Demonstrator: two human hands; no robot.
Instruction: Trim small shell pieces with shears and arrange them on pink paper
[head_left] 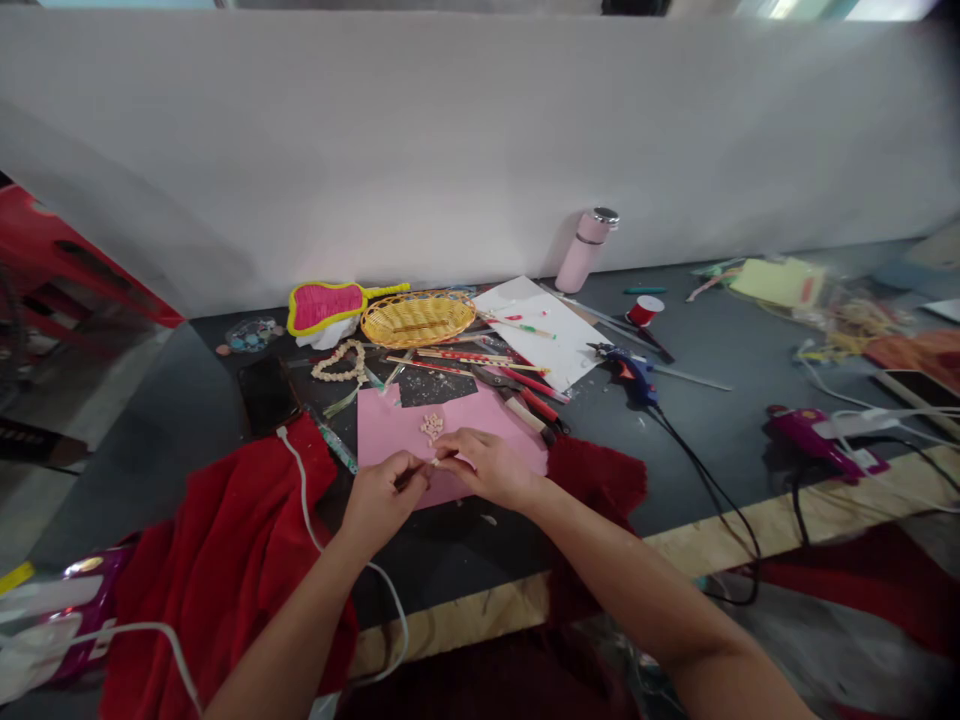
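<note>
My left hand (391, 492) and my right hand (484, 463) meet over a pink sheet of paper (480, 425), fingertips pinched together. Between them shows a small pale piece (434, 461), too small to name; both hands grip it. Just beyond the fingers, a little heap of pale beige pieces (432, 427) lies on the paper. A heart-shaped loop of beige beads with a tassel (340, 362) rests farther back on the left. Pliers (495, 378) and a brown-and-white stick-like tool (527, 414) lie at the paper's right edge.
A yellow wicker basket (418, 320), patterned sticks (465, 357) and white paper (551, 335) lie behind. A pink bottle (587, 250) stands by the wall. To the right is a corded blue glue gun (634, 375); at left, a phone (268, 395) and red cloth (247, 540) with a white cable.
</note>
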